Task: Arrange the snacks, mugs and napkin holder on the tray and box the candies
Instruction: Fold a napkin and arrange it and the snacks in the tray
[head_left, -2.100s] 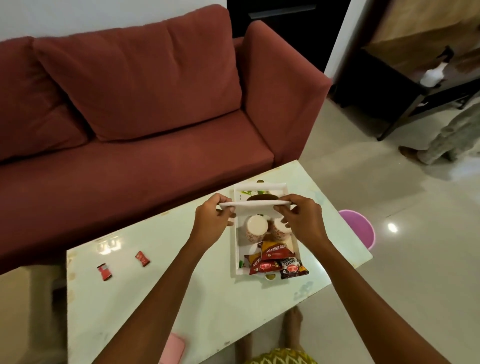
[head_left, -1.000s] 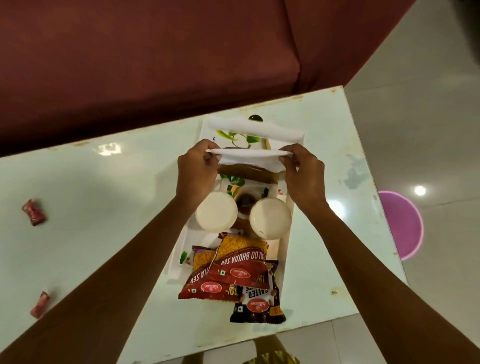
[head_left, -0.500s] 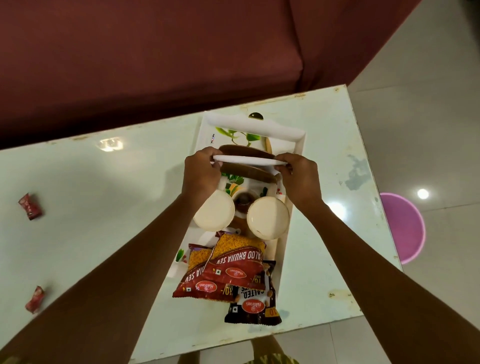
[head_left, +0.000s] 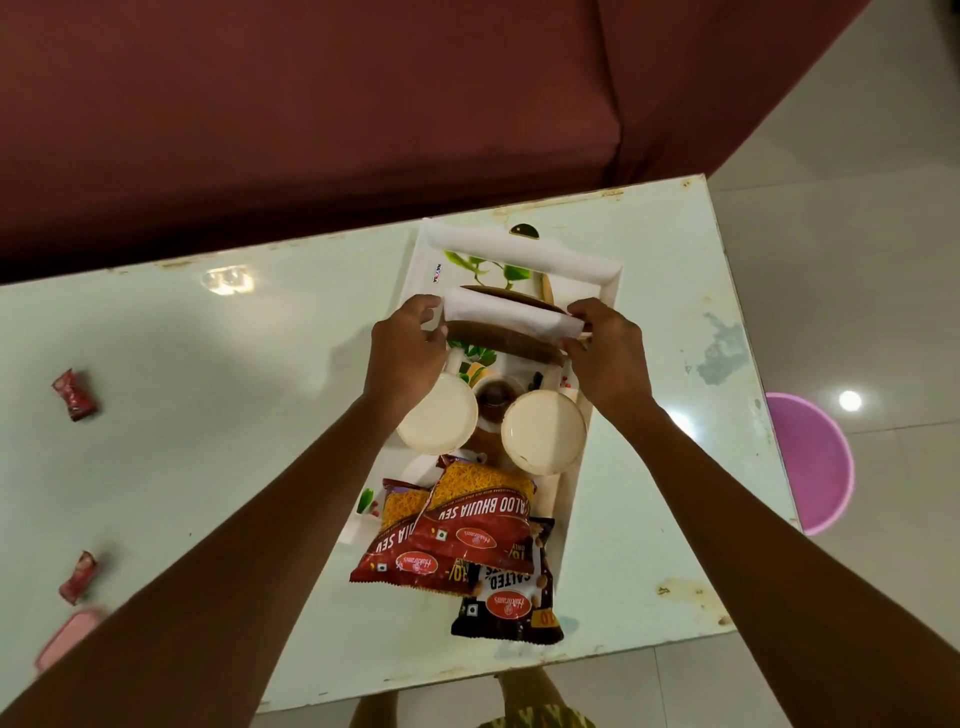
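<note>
Where the table's (head_left: 218, 395) near edge is met, a black packet (head_left: 511, 605) is seen overhanging the tray's (head_left: 605, 278) near end, printed "SALTED" with a red "Haldiram's" oval and a "10" price mark, all read upside down. Partly on top of it two red packets (head_left: 457, 535) of yellow sev are stacked, both lettered "ALOO BHUJIA SEV" with the same Haldiram's oval and "10/-". A pink box (head_left: 65, 636) is cut off at the left edge near the table's front, and two red-wrapped candies (head_left: 77, 577) (head_left: 75, 395) are left loose on the glass well apart from the tray. Just beyond the packets two cream mugs (head_left: 439, 415) (head_left: 544, 432) are placed side by side on the tray, rims up, with a small dark round item between them that cannot be identified. Past the mugs a brown wooden napkin holder (head_left: 506, 344) is set across the tray, with a white napkin (head_left: 511, 317) standing in its slot. The napkin's left end is pinched by the left hand (head_left: 408, 353) and its right end by the right hand (head_left: 608, 358); both hands are closed on it, well apart from each other. The tray is white, rectangular, printed with green leaves, and a small "NAYASA" mark is read near its far left corner. A dark gold-rimmed knob (head_left: 523, 231) is seen at the far rim. Farther back a maroon sofa (head_left: 363, 104) is seen, and a pink round object (head_left: 810, 462) on the floor at right.
</note>
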